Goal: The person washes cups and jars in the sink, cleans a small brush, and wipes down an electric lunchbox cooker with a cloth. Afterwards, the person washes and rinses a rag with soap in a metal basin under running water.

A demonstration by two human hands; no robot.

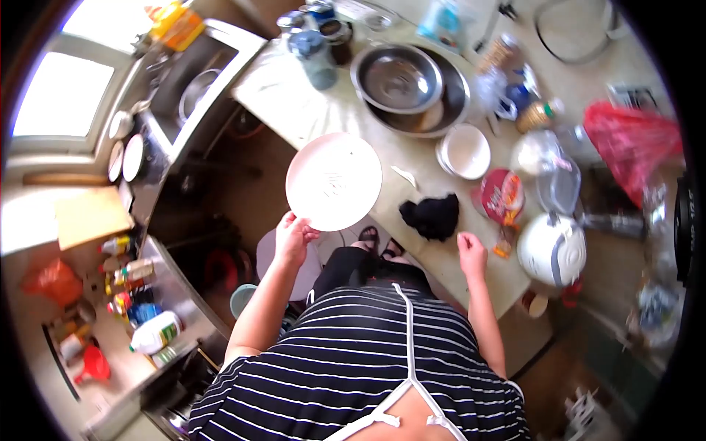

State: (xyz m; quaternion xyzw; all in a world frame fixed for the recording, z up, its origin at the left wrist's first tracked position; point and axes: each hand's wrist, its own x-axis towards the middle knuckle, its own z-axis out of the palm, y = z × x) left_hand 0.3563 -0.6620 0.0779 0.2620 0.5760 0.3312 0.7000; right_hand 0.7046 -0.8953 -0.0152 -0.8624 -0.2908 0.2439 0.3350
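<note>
Round white plate (334,181) in the left hand (293,239): thumb and fingers are closed on the near rim, and the disc extends forward of them and slightly to the right. Being circular, it presents no long axis; its broad face is turned up to view. The left hand is the nearer. The right hand (472,254), well apart to the right, has curled fingers with no visible object and lies nearest the crumpled black cloth (434,218). The plate overlaps the edge of the table (415,158) in view; its height above is unclear.
</note>
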